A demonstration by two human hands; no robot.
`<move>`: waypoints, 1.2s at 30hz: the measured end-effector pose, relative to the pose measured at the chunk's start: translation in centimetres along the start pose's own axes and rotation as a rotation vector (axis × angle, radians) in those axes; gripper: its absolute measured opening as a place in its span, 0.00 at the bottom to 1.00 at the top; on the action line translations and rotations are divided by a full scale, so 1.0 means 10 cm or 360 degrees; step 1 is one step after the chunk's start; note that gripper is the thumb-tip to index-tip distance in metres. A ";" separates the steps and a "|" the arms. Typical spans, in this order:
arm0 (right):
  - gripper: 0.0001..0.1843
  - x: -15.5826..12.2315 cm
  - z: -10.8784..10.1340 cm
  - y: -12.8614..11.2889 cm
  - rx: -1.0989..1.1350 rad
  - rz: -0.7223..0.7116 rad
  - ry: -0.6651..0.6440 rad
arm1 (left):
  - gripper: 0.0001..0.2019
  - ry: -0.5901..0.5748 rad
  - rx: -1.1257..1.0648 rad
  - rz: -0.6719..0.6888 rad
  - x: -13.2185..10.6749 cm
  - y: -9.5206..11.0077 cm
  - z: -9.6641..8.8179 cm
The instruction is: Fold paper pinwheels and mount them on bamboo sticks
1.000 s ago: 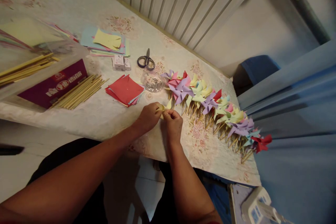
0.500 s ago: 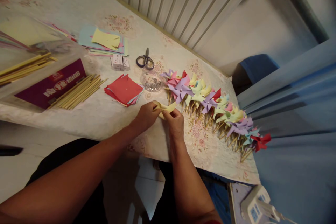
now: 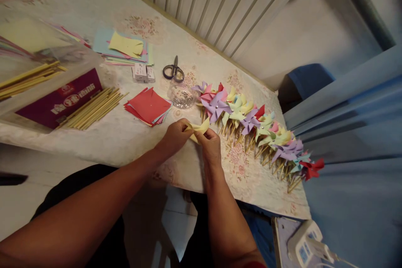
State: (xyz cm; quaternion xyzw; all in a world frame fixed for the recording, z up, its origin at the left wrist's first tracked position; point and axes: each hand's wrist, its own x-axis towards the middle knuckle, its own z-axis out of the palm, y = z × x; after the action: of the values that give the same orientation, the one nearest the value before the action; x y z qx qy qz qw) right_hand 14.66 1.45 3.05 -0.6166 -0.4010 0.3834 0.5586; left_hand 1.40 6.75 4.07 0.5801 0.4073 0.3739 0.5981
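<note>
Head view: near the middle of the frame, a curled yellow paper (image 3: 201, 126), gripped in the pinched fingertips of both left hand (image 3: 176, 135) and right hand (image 3: 211, 146), above a flowered tablecloth (image 3: 125, 144). Up and left of the hands, red-topped paper squares (image 3: 149, 105) in a pile; higher, a clear dish (image 3: 172, 91) of small shiny pieces (image 3: 183, 99), then scissors (image 3: 173, 72). Slanting from centre toward lower right, a row of paper pinwheels (image 3: 250, 122). At left, wooden sticks (image 3: 96, 109).
</note>
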 end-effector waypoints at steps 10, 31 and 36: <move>0.15 0.01 -0.03 0.00 0.0148 0.0074 -0.0034 | 0.07 -0.0092 -0.0014 -0.0014 -0.02 -0.01 0.00; 0.13 -0.02 0.00 -0.11 0.0165 0.0119 -0.0055 | 0.14 -0.0258 -0.0397 -0.0155 -0.02 -0.02 -0.02; 0.17 -0.06 -0.04 -0.16 0.0219 0.0140 -0.0153 | 0.15 -0.0292 -0.0467 -0.0167 -0.03 0.00 -0.05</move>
State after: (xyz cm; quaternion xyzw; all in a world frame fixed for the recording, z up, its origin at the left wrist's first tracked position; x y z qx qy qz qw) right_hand 14.73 0.85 4.72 -0.5748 -0.3725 0.4633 0.5623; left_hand 0.82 6.66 4.05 0.4964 0.3218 0.3430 0.7297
